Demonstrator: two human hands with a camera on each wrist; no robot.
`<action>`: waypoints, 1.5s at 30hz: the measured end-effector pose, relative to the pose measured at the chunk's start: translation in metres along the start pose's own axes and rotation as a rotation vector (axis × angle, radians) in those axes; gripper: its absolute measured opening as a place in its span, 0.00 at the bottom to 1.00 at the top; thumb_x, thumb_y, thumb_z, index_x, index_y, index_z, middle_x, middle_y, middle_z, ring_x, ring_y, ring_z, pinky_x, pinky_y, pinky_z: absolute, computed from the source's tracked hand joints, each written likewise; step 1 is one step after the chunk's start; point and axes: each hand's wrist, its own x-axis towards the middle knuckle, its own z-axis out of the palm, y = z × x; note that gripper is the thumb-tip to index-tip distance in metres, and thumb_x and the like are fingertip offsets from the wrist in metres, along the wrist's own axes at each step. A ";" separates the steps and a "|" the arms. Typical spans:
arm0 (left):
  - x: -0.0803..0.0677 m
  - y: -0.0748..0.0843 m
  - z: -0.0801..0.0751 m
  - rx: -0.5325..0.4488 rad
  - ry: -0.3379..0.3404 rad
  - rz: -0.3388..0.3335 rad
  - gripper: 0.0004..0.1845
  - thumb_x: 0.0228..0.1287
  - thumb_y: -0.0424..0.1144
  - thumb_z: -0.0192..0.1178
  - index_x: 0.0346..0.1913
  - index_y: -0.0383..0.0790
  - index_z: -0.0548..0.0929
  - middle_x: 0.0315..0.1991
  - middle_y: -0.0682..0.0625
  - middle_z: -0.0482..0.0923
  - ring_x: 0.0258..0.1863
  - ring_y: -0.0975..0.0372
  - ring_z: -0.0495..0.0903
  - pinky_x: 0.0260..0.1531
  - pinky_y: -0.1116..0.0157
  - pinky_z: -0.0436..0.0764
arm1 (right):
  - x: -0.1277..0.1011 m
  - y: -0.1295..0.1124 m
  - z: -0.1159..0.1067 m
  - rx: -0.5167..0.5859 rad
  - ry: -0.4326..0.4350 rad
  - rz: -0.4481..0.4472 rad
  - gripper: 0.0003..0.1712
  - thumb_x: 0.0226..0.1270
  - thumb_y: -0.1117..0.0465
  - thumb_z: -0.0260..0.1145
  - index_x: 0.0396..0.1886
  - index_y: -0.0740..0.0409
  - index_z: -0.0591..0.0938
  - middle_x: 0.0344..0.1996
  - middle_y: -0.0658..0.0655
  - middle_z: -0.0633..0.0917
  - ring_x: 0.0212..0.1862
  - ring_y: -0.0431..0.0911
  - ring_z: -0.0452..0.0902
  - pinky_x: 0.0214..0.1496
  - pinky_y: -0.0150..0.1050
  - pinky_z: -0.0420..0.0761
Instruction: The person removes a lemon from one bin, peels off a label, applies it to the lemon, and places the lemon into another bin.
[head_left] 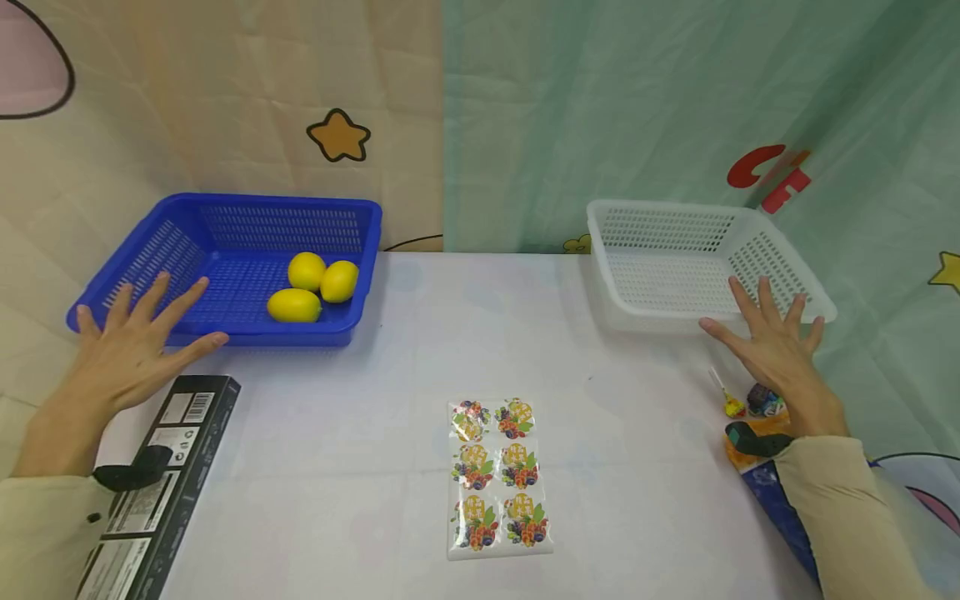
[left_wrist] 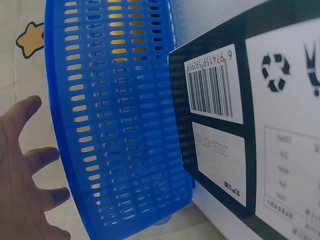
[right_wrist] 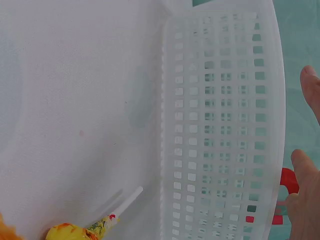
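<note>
My left hand [head_left: 131, 350] hovers with fingers spread over the near left corner of a blue basket [head_left: 187, 237], holding nothing. Three lemons [head_left: 311, 286] lie inside that basket. My right hand [head_left: 772, 346] is spread open at the near right corner of a white basket [head_left: 660, 218], which holds nothing. In the left wrist view the hand [left_wrist: 22, 175] sits beside the blue basket's slotted wall [left_wrist: 115, 125]. The right wrist view shows the fingertips [right_wrist: 305, 170] past the white basket's rim [right_wrist: 220, 125].
A black box [head_left: 168, 467] with labels lies by my left forearm. A sheet of fruit-printed jelly cups [head_left: 498, 475] sits mid-table near me. A yellow lollipop [head_left: 729, 402] and wrapped snacks [head_left: 761, 417] lie under my right wrist. Patterned cloth hangs behind.
</note>
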 end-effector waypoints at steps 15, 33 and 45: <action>0.009 0.008 -0.004 -0.019 0.006 0.054 0.43 0.70 0.64 0.46 0.79 0.56 0.39 0.77 0.32 0.33 0.70 0.28 0.31 0.59 0.33 0.17 | -0.003 -0.001 0.001 -0.003 -0.026 0.007 0.52 0.70 0.30 0.48 0.79 0.44 0.33 0.75 0.64 0.26 0.67 0.71 0.08 0.57 0.73 0.12; 0.041 0.018 -0.020 -0.261 -0.128 0.142 0.33 0.78 0.54 0.40 0.79 0.48 0.49 0.76 0.31 0.44 0.74 0.35 0.38 0.64 0.36 0.20 | 0.031 -0.063 -0.014 0.125 0.108 -0.067 0.54 0.69 0.29 0.48 0.80 0.50 0.35 0.78 0.58 0.33 0.74 0.65 0.18 0.65 0.67 0.15; 0.083 0.025 -0.017 -0.322 -0.370 0.141 0.38 0.71 0.51 0.58 0.78 0.46 0.56 0.74 0.29 0.51 0.69 0.29 0.49 0.57 0.26 0.51 | 0.074 -0.210 0.031 0.379 0.049 -0.288 0.51 0.70 0.35 0.55 0.80 0.54 0.45 0.79 0.56 0.45 0.78 0.51 0.35 0.77 0.50 0.33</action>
